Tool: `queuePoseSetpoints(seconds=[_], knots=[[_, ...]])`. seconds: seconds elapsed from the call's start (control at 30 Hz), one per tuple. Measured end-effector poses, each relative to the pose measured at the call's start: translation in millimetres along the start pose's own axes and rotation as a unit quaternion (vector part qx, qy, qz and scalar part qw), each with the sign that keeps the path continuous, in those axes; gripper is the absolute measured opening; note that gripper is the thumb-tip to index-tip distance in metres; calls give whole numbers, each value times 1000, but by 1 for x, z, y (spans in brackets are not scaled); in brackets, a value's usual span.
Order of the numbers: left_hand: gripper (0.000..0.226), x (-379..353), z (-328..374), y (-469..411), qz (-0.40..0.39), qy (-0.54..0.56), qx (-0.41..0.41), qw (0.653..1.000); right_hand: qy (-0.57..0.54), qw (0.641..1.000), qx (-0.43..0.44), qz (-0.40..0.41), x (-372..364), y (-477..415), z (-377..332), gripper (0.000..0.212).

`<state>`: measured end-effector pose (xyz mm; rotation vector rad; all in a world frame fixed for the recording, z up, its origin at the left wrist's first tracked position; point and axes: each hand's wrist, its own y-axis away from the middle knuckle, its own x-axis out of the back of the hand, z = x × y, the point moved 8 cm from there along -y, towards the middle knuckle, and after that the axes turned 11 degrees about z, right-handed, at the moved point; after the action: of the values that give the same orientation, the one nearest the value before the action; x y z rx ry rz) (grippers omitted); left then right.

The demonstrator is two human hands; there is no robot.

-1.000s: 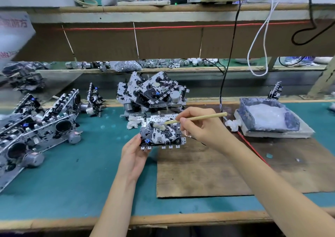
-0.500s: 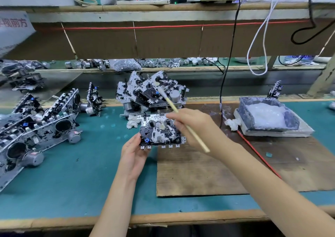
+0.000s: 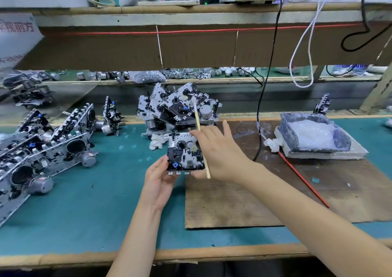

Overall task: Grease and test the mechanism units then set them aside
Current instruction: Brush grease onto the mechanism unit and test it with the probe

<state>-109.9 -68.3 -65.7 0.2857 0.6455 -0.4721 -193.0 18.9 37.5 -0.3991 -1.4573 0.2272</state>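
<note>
On my feed the left hand (image 3: 161,177) grips the black-and-silver metal mechanism unit (image 3: 183,156) by its near left corner, thumb on the face and fingers curled underneath. The unit lies face up over the line where the teal bench mat (image 3: 84,202) meets the worn brown wooden board (image 3: 233,200); whether it rests on the bench I cannot tell.

The right hand (image 3: 220,153) covers the unit's right side and holds the thin pale wooden stick (image 3: 197,118). The stick stands steeply, its whitish tip up and away from the unit, its bare end poking out below the hand near the thumb. One finger points straight toward the far side while the others bend over the unit's far edge; which fingers pinch the stick I cannot make out.

Just behind the unit sits a heap of similar metal units (image 3: 169,107), with a crumpled white tissue (image 3: 156,142) beside it. A row of silver units with round motors (image 3: 42,153) fills the left of the mat. On the board's right stands a grey tray of white grease (image 3: 341,141); a black cable (image 3: 266,98) hangs down to the board; a red wire (image 3: 303,183) crosses it.
</note>
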Motion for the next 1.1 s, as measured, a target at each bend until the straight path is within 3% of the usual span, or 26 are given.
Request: queuePoseSetpoints(seconds=[0.07,0.17,0.27,0.87,1.1], knots=[[26,1,1,-1,3,7,-6,1000,-80,996,4,33,9,3,-1,82],[27,5,4,-1,20,5,-13,1000,-224,954,18,198,47,11,-1,37],[27,7,4,-3,29,13,-13,999,-262,924,36,274,71,22,0,26],[29,5,6,-2,21,11,-18,1000,-275,940,55,193,63,30,-10,17],[29,5,6,-2,21,19,-18,999,-255,944,65,202,66,29,-12,17]])
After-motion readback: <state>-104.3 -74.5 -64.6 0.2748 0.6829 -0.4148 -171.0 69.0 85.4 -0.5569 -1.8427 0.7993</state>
